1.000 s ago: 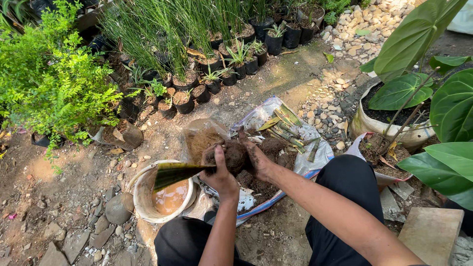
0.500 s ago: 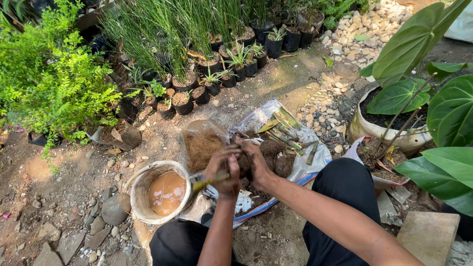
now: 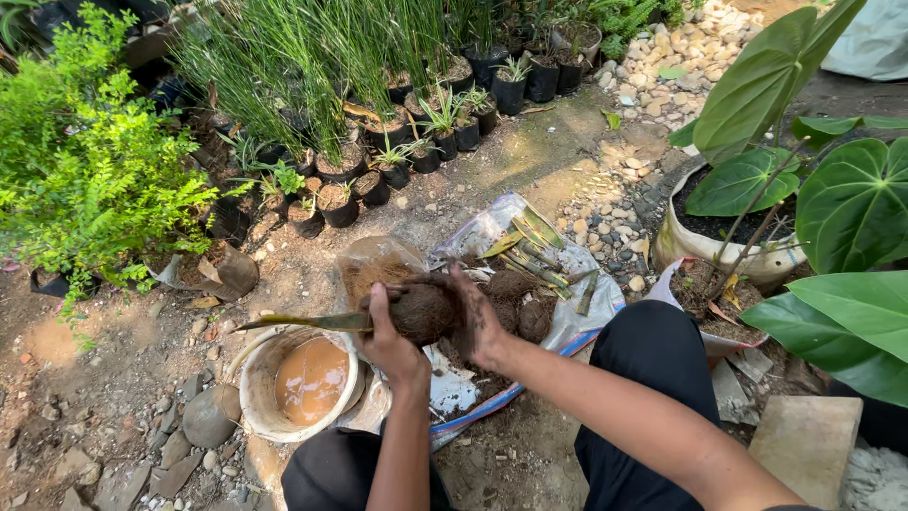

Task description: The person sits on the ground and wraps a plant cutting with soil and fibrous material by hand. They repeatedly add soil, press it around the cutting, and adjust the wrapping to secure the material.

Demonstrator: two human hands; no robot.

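While the person crouches over the dirt, both hands meet near the centre of the view on a dark, fibrous soil ball (image 3: 423, 312), round and crumbly, the root end of a cutting whose flat, strap-like green leaf (image 3: 298, 323) points out toward nine o'clock. The left hand (image 3: 390, 336) is closed around the ball and the base of the leaf from below; the right hand (image 3: 476, 322) cups the ball from its three o'clock side, fingers curved and soiled.

At seven o'clock from the hands stands a round, pale bucket (image 3: 253, 390) with a stained rim, holding smooth, opaque orange-brown muddy water. Under the hands, and running on to four o'clock, lies a flattened woven plastic sack (image 3: 577, 326), whitish and glossy with a blue and red edge and some printing; heaped on it are more dark soil clumps (image 3: 523, 301) and a bundle of narrow green leaf cuttings (image 3: 534, 251) at about one o'clock. Just at eleven o'clock of the hands a clear, crinkled plastic bag (image 3: 374, 260) holds brown fibrous matter.

Farther off at eleven to twelve o'clock stand rows of small black pots (image 3: 340, 208) with thin, reed-like stems. At three o'clock a pale round planter (image 3: 700, 248) carries broad, heart-shaped, matte green leaves. Rounded grey pebbles (image 3: 605, 222) lie scattered between, and flat stones (image 3: 210, 416) sit by the bucket.
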